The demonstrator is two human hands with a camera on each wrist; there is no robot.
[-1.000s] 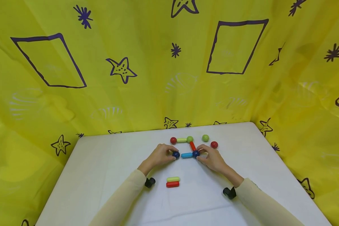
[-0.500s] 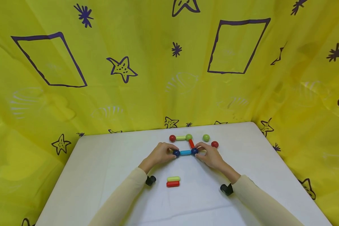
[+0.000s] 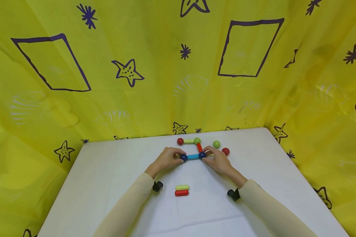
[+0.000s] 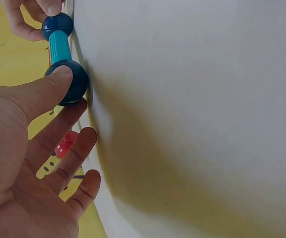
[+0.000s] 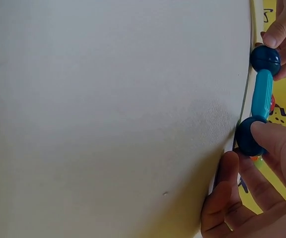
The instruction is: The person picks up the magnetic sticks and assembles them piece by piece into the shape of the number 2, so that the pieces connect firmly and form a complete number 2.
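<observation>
My left hand (image 3: 167, 159) pinches a dark blue ball (image 3: 183, 157) between thumb and fingers; the left wrist view shows the thumb on that ball (image 4: 73, 88). A second dark blue ball (image 3: 202, 155) is pinched by my right hand (image 3: 220, 161), also in the right wrist view (image 5: 249, 141). Between the two balls lies a light blue stick (image 3: 193, 157), its ends touching both. From the right-hand ball a red stick (image 3: 199, 147) runs back to a green ball (image 3: 197, 140), which joins a pale yellow stick (image 3: 189, 141) and a red ball (image 3: 180, 141).
On the white table (image 3: 106, 184), a loose green ball (image 3: 216, 144) and a red ball (image 3: 225, 151) lie behind my right hand. Nearer me, a pale yellow stick (image 3: 182, 187) lies against a red stick (image 3: 182, 193). A yellow patterned curtain (image 3: 154, 108) surrounds the table's back and sides.
The left blue ball and the light blue stick were apart and now touch. Both hands have moved slightly away from me, and the joined sticks and balls have shifted back and left.
</observation>
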